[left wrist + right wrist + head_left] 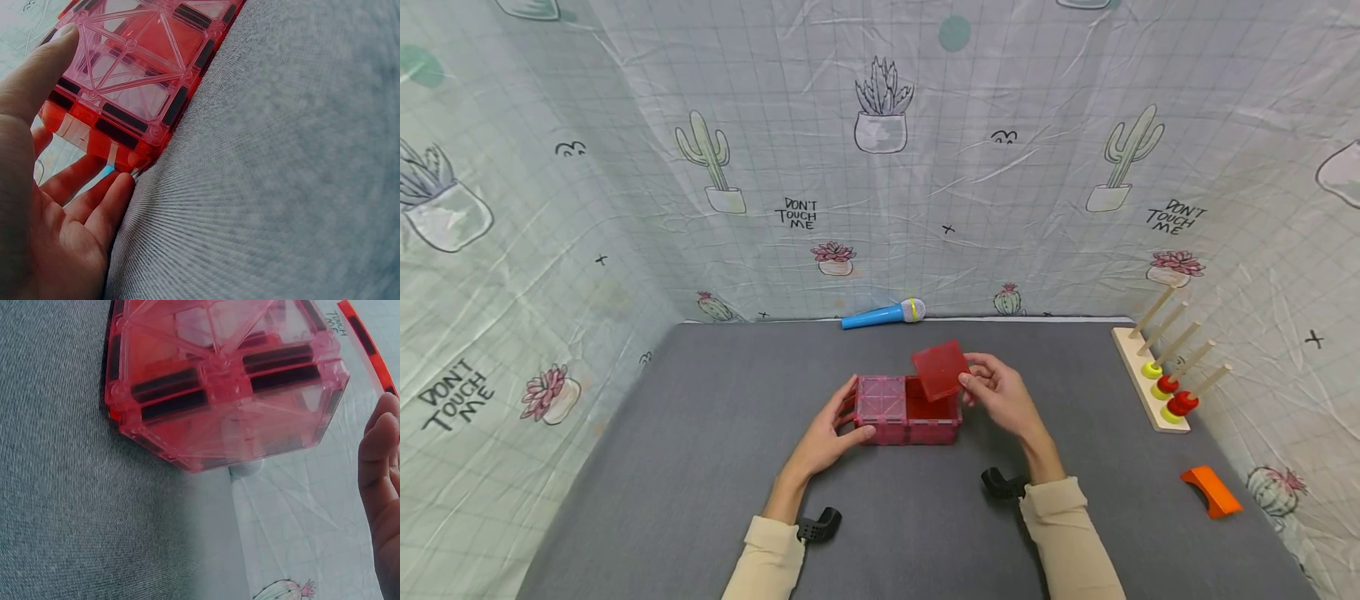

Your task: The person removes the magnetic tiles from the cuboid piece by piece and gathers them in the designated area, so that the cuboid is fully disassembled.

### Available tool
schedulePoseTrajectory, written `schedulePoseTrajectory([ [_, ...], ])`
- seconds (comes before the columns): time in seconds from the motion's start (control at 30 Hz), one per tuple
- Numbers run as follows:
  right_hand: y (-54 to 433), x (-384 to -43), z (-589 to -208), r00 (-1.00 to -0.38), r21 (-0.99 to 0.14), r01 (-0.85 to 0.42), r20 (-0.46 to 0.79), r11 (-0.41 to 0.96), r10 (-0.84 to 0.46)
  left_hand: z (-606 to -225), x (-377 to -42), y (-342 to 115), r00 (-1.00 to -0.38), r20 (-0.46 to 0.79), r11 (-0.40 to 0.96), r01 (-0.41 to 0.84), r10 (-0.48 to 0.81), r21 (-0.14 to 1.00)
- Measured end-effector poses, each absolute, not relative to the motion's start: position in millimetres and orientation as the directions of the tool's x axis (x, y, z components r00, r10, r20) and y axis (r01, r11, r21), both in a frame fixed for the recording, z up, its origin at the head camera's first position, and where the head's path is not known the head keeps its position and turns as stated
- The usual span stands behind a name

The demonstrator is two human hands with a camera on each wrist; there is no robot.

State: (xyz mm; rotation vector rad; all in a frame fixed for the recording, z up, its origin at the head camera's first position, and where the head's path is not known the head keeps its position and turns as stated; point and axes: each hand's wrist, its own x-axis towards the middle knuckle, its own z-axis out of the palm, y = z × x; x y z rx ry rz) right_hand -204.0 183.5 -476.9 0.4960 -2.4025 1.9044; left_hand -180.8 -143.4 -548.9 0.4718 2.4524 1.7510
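Observation:
A box built of translucent pink and red magnetic tiles (880, 431) stands on the grey table, its left half covered and its right half uncovered on top. My left hand (822, 439) grips the box's left end, thumb along the front and fingers around the side and back. In the left wrist view the thumb lies against a ribbed pink tile (130, 47). My right hand (1003, 396) pinches a red square magnetic tile (940, 369) by its right edge, tilted above the uncovered half. Only part of that tile (369, 347) shows in the right wrist view.
A blue toy microphone (880, 317) lies at the table's back edge. To the right is a wooden peg board (1138, 367) with several yellow and red rings on its pegs. An orange arch block (1212, 492) lies nearer on the right. A printed cloth (880, 208) hangs behind and along both sides.

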Motion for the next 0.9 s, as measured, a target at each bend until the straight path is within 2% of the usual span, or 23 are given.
schedulePoseTrajectory([
  [0.4,179.6,-200.4,-451.5,-0.98,-0.961,-0.188,0.17,0.205,-0.1,-550.1,-181.0,-143.6,-0.949,0.103,0.301,0.196,0.298,0.933],
  [0.57,183.6,-207.7,-453.6,-0.982,-0.962,-0.19,0.186,0.195,-0.038,-551.7,-181.1,-143.5,-0.949,0.113,0.301,0.204,0.293,0.932],
  [0.77,191.4,-220.4,-458.3,-0.992,-0.975,-0.1,0.113,0.198,0.055,-551.7,-180.8,-144.0,-0.945,0.123,0.295,0.216,0.303,0.931],
  [0.9,195.3,-226.5,-457.0,-0.989,-0.974,-0.083,0.106,0.21,0.099,-543.3,-177.2,-142.7,-0.939,0.135,0.276,0.227,0.318,0.934],
])
